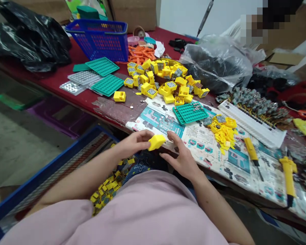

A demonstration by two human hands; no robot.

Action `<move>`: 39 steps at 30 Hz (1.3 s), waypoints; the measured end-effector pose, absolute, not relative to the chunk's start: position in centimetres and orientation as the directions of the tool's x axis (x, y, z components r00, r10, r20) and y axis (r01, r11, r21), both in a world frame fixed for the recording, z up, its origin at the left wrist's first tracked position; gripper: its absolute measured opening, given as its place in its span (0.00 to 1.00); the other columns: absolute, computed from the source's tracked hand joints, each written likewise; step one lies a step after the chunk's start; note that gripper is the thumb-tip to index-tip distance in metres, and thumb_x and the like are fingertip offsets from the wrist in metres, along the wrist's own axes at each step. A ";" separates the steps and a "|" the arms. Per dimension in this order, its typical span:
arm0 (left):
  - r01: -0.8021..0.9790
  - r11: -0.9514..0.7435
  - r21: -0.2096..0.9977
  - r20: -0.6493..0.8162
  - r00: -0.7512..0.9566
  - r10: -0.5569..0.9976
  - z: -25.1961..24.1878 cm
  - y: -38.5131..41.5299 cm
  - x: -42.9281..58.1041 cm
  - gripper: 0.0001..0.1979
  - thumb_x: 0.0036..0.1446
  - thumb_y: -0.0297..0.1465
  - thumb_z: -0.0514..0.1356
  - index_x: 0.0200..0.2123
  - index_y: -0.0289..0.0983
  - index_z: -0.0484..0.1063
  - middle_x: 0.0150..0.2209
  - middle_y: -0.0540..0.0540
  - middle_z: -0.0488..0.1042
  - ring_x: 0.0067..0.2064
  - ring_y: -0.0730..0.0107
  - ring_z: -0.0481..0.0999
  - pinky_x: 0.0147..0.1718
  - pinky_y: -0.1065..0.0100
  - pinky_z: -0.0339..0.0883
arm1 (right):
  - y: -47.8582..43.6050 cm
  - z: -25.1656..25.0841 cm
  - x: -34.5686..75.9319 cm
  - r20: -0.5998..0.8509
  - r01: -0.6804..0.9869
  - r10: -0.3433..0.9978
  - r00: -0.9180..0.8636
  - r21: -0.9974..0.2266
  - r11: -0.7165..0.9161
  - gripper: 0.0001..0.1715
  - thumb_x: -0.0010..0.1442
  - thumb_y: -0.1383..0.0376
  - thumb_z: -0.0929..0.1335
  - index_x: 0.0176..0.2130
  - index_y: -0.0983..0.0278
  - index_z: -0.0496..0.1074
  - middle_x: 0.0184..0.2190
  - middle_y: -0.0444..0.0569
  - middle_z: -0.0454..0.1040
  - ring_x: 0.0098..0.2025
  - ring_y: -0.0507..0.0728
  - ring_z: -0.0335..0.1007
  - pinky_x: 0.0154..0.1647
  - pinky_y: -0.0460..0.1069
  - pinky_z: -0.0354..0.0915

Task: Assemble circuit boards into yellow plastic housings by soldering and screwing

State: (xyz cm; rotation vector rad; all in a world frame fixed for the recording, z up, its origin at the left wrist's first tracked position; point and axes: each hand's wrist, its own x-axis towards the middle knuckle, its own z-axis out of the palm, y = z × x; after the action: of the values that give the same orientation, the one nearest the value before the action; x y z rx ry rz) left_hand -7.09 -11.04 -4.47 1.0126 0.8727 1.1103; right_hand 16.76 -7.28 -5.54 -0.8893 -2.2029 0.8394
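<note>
A small yellow plastic box [156, 142] is held in my left hand [138, 143], between thumb and fingers, just off the table's front edge. Close to its right side is my right hand [180, 154], thumb and fingers apart and nothing in it. Beyond both hands, a printed cardboard sheet [193, 149] covers the table. On it lie green trays [191, 114] with small round metal pieces in the upper one, and a pile of flat yellow parts [224, 134]. A heap of yellow boxes [165, 78], several with grey inserts, sits farther back.
A yellow-handled screwdriver [251, 149] and a yellow power tool [288, 177] lie at right, beside a white rack [252, 124] of wired parts. A blue basket [99, 41] stands at back left. Below left, a blue-rimmed bin [53, 166] holds more yellow boxes. Another person is at top right.
</note>
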 end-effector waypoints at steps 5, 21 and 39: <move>0.491 -0.317 0.812 -0.023 0.568 0.823 -0.4 -10.5 -16.2 0.18 0.54 0.34 0.68 0.49 0.44 0.80 0.52 0.41 0.80 0.52 0.60 0.81 0.50 0.67 0.74 | -7.3 -4.8 17.8 0.315 0.391 0.741 -0.593 -0.692 0.607 0.25 0.64 0.60 0.69 0.59 0.59 0.66 0.52 0.55 0.78 0.50 0.57 0.78 0.52 0.55 0.75; 0.994 -0.109 -0.021 0.003 0.109 0.994 -1.1 10.3 -12.7 0.28 0.55 0.40 0.63 0.56 0.31 0.72 0.65 0.31 0.65 0.68 0.36 0.56 0.64 0.42 0.45 | -6.4 -4.3 18.6 0.413 0.384 0.743 -0.527 -0.664 0.642 0.14 0.64 0.67 0.68 0.50 0.58 0.73 0.44 0.49 0.81 0.39 0.53 0.80 0.44 0.49 0.77; -0.361 0.328 0.873 -0.206 0.336 0.919 -3.5 -1.2 -2.6 0.25 0.59 0.49 0.62 0.41 0.31 0.76 0.35 0.39 0.82 0.37 0.61 0.83 0.42 0.61 0.76 | -4.6 -4.6 19.9 0.234 0.249 0.938 -0.256 -0.922 0.298 0.22 0.63 0.57 0.70 0.55 0.56 0.72 0.50 0.50 0.77 0.44 0.54 0.77 0.42 0.50 0.77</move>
State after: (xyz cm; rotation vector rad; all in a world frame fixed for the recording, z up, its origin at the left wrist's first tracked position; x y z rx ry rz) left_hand -2.60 -1.17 -3.54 0.8302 0.8179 0.9723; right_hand 19.89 -4.56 -4.62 -1.0857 -1.7047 1.0056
